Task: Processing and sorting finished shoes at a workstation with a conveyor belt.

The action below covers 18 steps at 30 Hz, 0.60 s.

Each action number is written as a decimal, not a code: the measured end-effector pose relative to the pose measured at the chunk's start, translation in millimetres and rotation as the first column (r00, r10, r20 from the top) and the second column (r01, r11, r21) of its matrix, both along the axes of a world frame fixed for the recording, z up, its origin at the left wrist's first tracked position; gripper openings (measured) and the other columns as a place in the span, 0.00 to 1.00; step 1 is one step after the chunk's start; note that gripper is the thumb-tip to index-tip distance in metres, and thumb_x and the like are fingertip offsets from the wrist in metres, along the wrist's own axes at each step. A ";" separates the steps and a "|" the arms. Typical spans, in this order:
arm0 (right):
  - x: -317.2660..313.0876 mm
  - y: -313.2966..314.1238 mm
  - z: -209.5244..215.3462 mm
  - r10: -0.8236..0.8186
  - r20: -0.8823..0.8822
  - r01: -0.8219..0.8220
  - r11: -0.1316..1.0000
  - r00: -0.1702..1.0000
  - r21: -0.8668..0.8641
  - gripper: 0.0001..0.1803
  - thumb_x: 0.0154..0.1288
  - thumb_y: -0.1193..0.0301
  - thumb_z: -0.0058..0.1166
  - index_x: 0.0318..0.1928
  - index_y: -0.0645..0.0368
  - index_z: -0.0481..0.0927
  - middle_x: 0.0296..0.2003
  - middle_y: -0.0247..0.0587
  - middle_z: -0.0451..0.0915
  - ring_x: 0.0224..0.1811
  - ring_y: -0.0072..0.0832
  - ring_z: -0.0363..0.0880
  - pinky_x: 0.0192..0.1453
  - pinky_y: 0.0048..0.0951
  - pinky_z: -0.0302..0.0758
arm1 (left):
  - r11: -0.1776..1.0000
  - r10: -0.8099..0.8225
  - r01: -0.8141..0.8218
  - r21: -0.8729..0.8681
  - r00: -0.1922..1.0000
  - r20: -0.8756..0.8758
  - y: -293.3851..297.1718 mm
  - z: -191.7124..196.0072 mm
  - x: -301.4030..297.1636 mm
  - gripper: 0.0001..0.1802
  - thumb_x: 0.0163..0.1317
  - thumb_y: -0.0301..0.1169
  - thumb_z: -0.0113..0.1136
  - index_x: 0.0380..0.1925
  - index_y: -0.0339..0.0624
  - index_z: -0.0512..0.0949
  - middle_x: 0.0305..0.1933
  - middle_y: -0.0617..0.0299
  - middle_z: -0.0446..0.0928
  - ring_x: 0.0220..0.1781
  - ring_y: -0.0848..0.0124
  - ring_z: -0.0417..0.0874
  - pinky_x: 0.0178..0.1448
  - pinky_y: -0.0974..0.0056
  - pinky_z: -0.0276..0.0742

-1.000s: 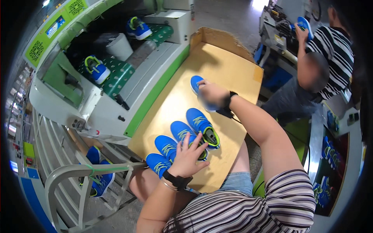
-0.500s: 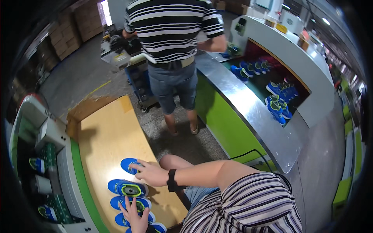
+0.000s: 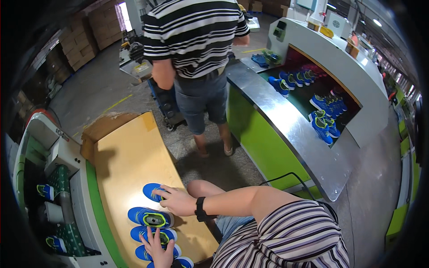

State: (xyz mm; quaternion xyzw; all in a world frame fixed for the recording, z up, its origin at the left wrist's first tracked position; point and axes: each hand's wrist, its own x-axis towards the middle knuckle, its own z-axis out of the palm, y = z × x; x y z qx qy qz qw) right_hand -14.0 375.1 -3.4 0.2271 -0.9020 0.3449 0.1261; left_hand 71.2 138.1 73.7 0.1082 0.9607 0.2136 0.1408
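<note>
Several blue shoes with green trim lie in a row on a wooden table (image 3: 129, 156). My right hand (image 3: 177, 201), with a black wristband, closes its fingers on the farthest blue shoe (image 3: 151, 190). Just nearer lies a second blue shoe (image 3: 149, 218), untouched. My left hand (image 3: 158, 250) rests with spread fingers on the nearer shoes (image 3: 147, 234) at the bottom edge; its wrist is cut off by the frame.
A person in a striped shirt (image 3: 194, 49) stands beyond the table beside a green and steel conveyor (image 3: 286, 129) carrying more blue shoes (image 3: 322, 117). A white machine (image 3: 53, 178) with shoes borders the table's left. Cardboard boxes (image 3: 78, 44) are stacked far left.
The view has swung to the right, from the left machine to the aisle and conveyor. My right hand stays on the farthest shoe and my left hand stays on the near shoes.
</note>
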 end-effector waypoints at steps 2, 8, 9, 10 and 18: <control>-1.7 -0.8 3.4 -0.001 -0.005 0.001 0.999 1.000 0.034 0.07 0.55 0.75 0.57 0.36 0.58 0.83 0.69 0.50 0.67 0.72 0.58 0.62 0.67 0.53 0.71 | 0.996 -0.069 0.059 -0.071 0.988 -0.140 -8.9 -12.8 1.4 0.39 0.60 0.46 0.68 0.71 0.55 0.67 0.76 0.51 0.61 0.75 0.34 0.56 0.74 0.36 0.55; -6.6 0.6 3.2 0.013 -0.065 -0.006 0.995 0.998 0.102 0.09 0.55 0.72 0.57 0.38 0.57 0.84 0.66 0.50 0.70 0.70 0.56 0.66 0.69 0.46 0.70 | 0.999 -0.007 0.011 0.053 0.997 -0.074 -7.6 -11.7 0.6 0.37 0.55 0.41 0.71 0.66 0.47 0.72 0.79 0.53 0.55 0.81 0.37 0.41 0.77 0.35 0.46; -6.0 0.4 6.3 0.010 -0.074 -0.002 0.995 0.997 0.095 0.09 0.55 0.72 0.56 0.38 0.57 0.83 0.65 0.49 0.70 0.69 0.56 0.67 0.69 0.46 0.70 | 0.998 -0.005 0.009 0.058 0.997 -0.073 -6.8 -9.5 0.4 0.37 0.55 0.42 0.72 0.66 0.48 0.72 0.79 0.53 0.56 0.81 0.36 0.41 0.76 0.35 0.46; -4.7 0.9 10.0 0.004 -0.085 0.004 0.996 0.996 0.091 0.09 0.54 0.73 0.56 0.38 0.56 0.83 0.65 0.49 0.71 0.68 0.56 0.68 0.69 0.46 0.70 | 0.998 -0.005 0.010 0.068 0.997 -0.075 -6.1 -9.0 0.1 0.37 0.55 0.42 0.72 0.66 0.49 0.72 0.79 0.53 0.56 0.81 0.36 0.42 0.76 0.36 0.46; -2.9 -1.8 16.3 0.011 -0.042 -0.008 0.998 0.999 0.069 0.10 0.53 0.77 0.56 0.37 0.55 0.83 0.65 0.48 0.71 0.68 0.56 0.67 0.70 0.46 0.70 | 0.998 0.016 -0.012 0.060 0.997 -0.080 -8.3 -10.5 2.9 0.35 0.59 0.48 0.67 0.66 0.51 0.73 0.80 0.56 0.55 0.80 0.37 0.44 0.76 0.34 0.45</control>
